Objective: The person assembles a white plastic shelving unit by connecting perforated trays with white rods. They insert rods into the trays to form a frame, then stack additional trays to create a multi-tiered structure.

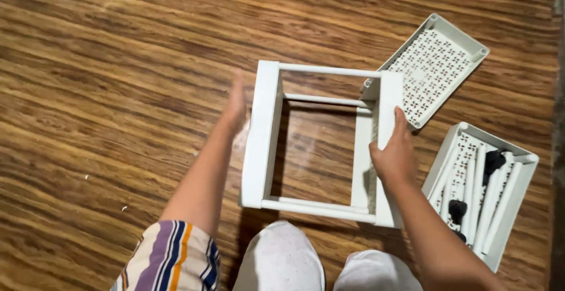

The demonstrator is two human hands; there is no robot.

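White rack frame (321, 144), centre of the frame, resting on the wood-grain floor (106, 91) just above your knees (282, 261).

Surroundings:
- 1 perforated white shelf tray (435, 67), upper right of the frame, lying tilted with 1 corner tucked behind the frame's upper right corner; it crowds that corner.
- 1 second white tray (518, 208), right edge of the frame, just beside your right forearm, apart from the frame. It holds several white rods (478, 197) laid lengthwise and a few small black parts (493, 160).
- Small pale specks on the floor at lower left.
- Striped sleeve (170, 258), bottom left.

Frame, as seen:
- 2 flat white side panels, 1 left and 1 right.
- Thin white crossbars joining them: 2 visible at the upper end, and bars along the lower end.
- Open in the middle, so the floor shows through.
- Right panel shows a perforated inner face.

Hands:
- Your left hand (236, 110) is open, fingers straight and together, flat against or just beside the outer face of the left panel; blur hides whether it touches.
- Your right hand (393, 153) is curled around the right panel, fingers on its outer face, gripping it.
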